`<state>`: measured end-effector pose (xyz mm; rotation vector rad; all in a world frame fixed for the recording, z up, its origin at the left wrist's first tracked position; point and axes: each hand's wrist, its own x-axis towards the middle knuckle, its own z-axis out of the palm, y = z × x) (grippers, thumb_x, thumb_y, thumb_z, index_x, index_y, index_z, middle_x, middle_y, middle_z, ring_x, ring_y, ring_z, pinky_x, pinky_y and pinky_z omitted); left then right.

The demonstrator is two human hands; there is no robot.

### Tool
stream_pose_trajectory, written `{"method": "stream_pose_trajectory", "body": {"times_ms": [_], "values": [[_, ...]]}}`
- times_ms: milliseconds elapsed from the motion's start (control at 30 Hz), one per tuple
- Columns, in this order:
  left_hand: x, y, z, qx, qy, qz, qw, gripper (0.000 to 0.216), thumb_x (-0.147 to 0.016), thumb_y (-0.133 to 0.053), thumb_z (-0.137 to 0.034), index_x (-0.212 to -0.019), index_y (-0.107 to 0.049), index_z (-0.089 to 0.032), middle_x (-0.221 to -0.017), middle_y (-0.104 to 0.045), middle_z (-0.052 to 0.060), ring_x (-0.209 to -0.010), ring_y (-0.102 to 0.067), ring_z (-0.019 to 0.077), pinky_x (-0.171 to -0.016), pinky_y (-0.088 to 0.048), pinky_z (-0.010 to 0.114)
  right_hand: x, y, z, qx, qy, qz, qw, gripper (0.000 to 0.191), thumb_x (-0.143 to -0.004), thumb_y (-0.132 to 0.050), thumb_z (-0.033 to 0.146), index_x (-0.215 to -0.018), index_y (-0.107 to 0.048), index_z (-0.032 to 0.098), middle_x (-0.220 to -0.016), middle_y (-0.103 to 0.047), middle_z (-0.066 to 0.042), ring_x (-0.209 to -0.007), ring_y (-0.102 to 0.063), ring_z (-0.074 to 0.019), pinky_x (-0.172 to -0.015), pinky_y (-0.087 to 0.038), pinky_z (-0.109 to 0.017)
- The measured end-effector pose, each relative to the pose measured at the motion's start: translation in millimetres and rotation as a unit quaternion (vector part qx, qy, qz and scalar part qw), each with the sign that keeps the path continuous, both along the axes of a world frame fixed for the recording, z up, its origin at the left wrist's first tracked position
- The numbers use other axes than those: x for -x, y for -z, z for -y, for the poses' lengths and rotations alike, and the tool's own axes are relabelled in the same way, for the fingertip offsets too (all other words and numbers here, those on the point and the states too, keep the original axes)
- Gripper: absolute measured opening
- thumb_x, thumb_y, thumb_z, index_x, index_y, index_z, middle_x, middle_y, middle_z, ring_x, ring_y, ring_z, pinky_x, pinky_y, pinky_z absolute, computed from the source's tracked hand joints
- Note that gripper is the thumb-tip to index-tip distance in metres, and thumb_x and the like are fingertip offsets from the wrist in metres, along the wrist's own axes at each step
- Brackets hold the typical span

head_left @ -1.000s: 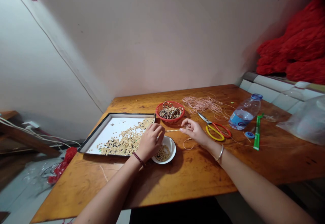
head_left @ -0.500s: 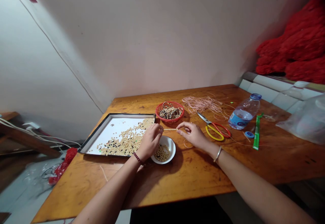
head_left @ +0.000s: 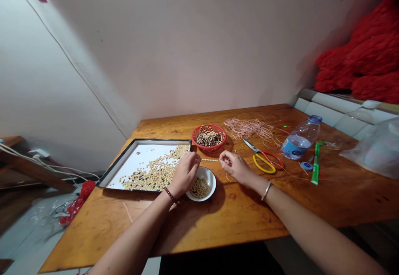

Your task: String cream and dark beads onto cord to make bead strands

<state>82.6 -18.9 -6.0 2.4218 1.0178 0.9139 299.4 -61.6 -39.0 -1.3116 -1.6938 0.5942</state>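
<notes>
My left hand (head_left: 184, 173) and my right hand (head_left: 236, 166) are both pinched on the two ends of a short beaded string (head_left: 210, 159), held level just above a small white bowl (head_left: 210, 177) of pale beads. The left hand hovers over the bowl's left rim. A loose loop of the same pink cord trails on the wood under my right wrist.
A black-rimmed tray (head_left: 119, 166) holding several loose beads lies to the left. Behind stand a red basket (head_left: 208, 138) of beads and a heap of pink cord (head_left: 248, 127). Scissors (head_left: 264, 159), a water bottle (head_left: 300, 138), a green tool (head_left: 315, 164) and a plastic bag (head_left: 374, 148) lie right.
My right hand has drawn a little left toward my left hand, so the visible stretch of beaded string is shorter. The left hand has barely shifted.
</notes>
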Motion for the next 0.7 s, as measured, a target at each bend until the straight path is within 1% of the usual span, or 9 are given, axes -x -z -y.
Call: {"method": "stream_pose_trajectory", "body": {"times_ms": [167, 400, 567, 700], "values": [[0.7, -1.7, 1.2, -0.010, -0.003, -0.018, 1.000, 0.015, -0.091, -0.040, -0.025, -0.082, -0.051, -0.019, -0.086, -0.056, 0.003, -0.081, -0.049, 0.0162, -0.074, -0.041, 0.029, 0.2, -0.1, 0.6, 0.000, 0.017, 0.028, 0.999, 0.005, -0.081, -0.051, 0.024, -0.083, -0.054, 0.020, -0.063, -0.045, 0.004, -0.056, -0.044, -0.0119, -0.055, -0.032, -0.023], [-0.7, -3.3, 3.3, -0.011, 0.003, -0.026, 1.000, 0.015, -0.090, -0.039, -0.023, -0.082, -0.051, -0.019, -0.086, -0.056, 0.004, -0.082, -0.049, 0.0174, -0.075, -0.041, 0.031, 3.8, -3.7, 3.7, -0.007, 0.017, 0.069, 0.997, 0.010, -0.081, -0.050, 0.020, -0.085, -0.059, 0.021, -0.066, -0.052, 0.002, -0.060, -0.047, -0.0136, -0.058, -0.034, -0.025], [1.0, -3.0, 1.2, -0.007, -0.004, -0.009, 1.000, 0.013, -0.089, -0.040, -0.020, -0.080, -0.050, -0.019, -0.086, -0.056, 0.003, -0.081, -0.050, 0.0169, -0.074, -0.040, 0.030, 5.9, -6.0, 4.4, -0.039, 0.011, 0.077, 0.996, 0.011, -0.085, -0.052, 0.027, -0.081, -0.060, 0.020, -0.082, -0.061, -0.003, -0.070, -0.052, -0.0160, -0.065, -0.038, -0.028], [1.7, -2.6, -1.0, -0.002, -0.022, 0.009, 1.000, 0.012, -0.087, -0.040, -0.017, -0.077, -0.048, -0.019, -0.082, -0.056, 0.002, -0.079, -0.050, 0.0161, -0.073, -0.040, 0.028, 5.1, -5.2, 2.8, -0.047, 0.028, 0.082, 0.995, 0.019, -0.090, -0.046, 0.032, -0.081, -0.059, 0.021, -0.086, -0.059, -0.005, -0.075, -0.054, -0.0171, -0.068, -0.039, -0.028]]}}
